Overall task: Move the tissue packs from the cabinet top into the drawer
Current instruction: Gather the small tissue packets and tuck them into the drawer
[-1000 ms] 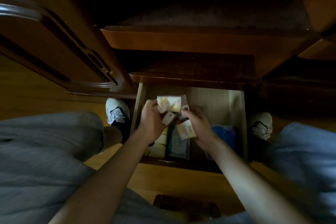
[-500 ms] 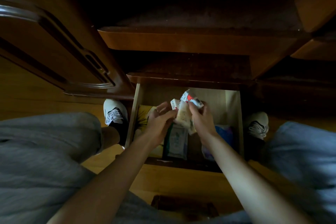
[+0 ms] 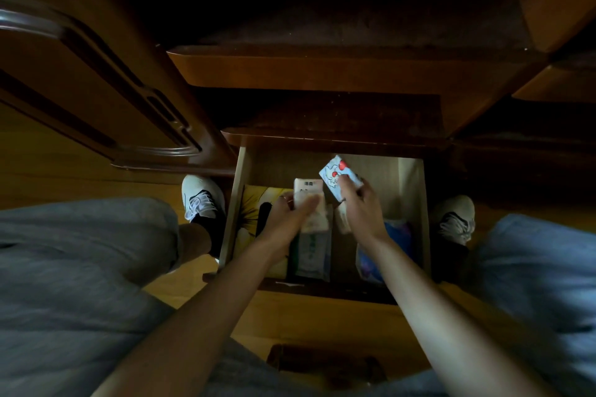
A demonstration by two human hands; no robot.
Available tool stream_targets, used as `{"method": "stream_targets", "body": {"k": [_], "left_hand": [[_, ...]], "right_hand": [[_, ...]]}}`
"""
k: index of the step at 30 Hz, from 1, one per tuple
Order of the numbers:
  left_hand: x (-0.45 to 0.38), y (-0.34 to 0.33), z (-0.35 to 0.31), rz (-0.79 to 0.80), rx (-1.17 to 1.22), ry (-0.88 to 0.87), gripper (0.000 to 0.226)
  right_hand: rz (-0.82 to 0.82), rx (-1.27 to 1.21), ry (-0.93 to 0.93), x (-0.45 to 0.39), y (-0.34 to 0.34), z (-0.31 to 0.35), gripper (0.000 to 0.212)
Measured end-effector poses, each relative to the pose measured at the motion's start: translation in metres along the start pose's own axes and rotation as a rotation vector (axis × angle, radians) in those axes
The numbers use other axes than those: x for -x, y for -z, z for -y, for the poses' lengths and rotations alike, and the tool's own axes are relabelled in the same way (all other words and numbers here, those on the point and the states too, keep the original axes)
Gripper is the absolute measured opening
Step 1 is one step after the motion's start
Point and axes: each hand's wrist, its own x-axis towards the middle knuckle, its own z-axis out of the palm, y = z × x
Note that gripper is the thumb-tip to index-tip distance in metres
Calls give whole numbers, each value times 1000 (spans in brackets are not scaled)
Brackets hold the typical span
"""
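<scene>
The wooden drawer point(image 3: 237, 203) stands pulled open below me, between my feet. Over its middle, my left hand point(image 3: 285, 219) grips a cream tissue pack point(image 3: 308, 195) with dark print at its top. My right hand point(image 3: 361, 206) holds a white and blue tissue pack with red spots point(image 3: 335, 176), tilted, above the drawer's back half. Another small pale pack point(image 3: 342, 221) shows just under my right palm. Inside the drawer lie a green-and-white pack point(image 3: 311, 251), a yellow packet point(image 3: 254, 206) at the left and a blue bag point(image 3: 395, 242) at the right.
The dark cabinet top point(image 3: 338, 113) overhangs the drawer's back edge. An open cabinet door point(image 3: 96, 84) stands at the left. My two shoes point(image 3: 200, 200) flank the drawer on the wooden floor, and my knees in grey cloth fill the lower corners.
The packs were bunched between both hands; now the hands have parted, the left keeping the cream pack and the right lifting the red-spotted pack to the right.
</scene>
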Motion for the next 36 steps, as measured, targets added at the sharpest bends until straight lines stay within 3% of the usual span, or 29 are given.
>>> {"method": "stream_targets", "body": {"k": [2, 5, 8, 15, 20, 22, 25, 26, 30, 32, 34, 36], "left_hand": [[-4, 4, 0, -77, 64, 20, 41], [-7, 8, -6, -196, 104, 15, 40], [-6, 11, -9, -269, 105, -5, 46], [1, 7, -17, -212, 128, 25, 82], [7, 3, -24, -73, 499, 88, 92], [7, 7, -26, -51, 576, 173, 84], [6, 15, -25, -38, 625, 227, 62], [7, 16, -25, -30, 644, 215, 55], [6, 15, -24, -104, 779, 142, 41], [2, 16, -24, -219, 643, 86, 34], [-2, 17, -22, -322, 389, -23, 30], [-2, 17, -19, -302, 234, -143, 31]], "right_hand": [[13, -45, -62, 0, 0, 0, 34], [65, -32, -7, 2, -1, 1, 21], [147, -37, 13, 5, -7, -1, 39], [239, 227, 138, 16, -20, -4, 40], [349, 174, 72, 20, -30, -1, 64], [422, 147, -29, 21, -32, 1, 74], [478, 146, -19, 23, -34, 3, 45], [469, 114, -7, 23, -35, 4, 44], [357, -5, -171, 19, -39, 7, 84], [360, -26, -264, 17, -36, 10, 79], [371, 4, -252, 14, -32, 10, 57], [385, 35, -205, 15, -31, 10, 40]]}}
